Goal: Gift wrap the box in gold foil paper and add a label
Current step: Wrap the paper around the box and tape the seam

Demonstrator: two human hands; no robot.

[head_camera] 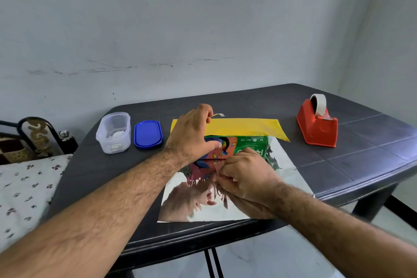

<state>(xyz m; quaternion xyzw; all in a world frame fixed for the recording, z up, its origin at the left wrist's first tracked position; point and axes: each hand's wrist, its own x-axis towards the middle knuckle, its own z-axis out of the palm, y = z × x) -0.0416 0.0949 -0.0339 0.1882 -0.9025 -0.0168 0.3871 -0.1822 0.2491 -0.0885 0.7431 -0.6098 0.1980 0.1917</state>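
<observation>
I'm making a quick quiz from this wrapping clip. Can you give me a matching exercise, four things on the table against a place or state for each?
Things:
1. tape dispenser
2. blue lid
3. clear tub
4. box

Places or states:
A. lying flat, right of the tub
B. on the foil sheet, under both hands
C. far right, red, apart from the sheet
D. open, far left

Pairs: 1-C, 2-A, 3-D, 4-B
</observation>
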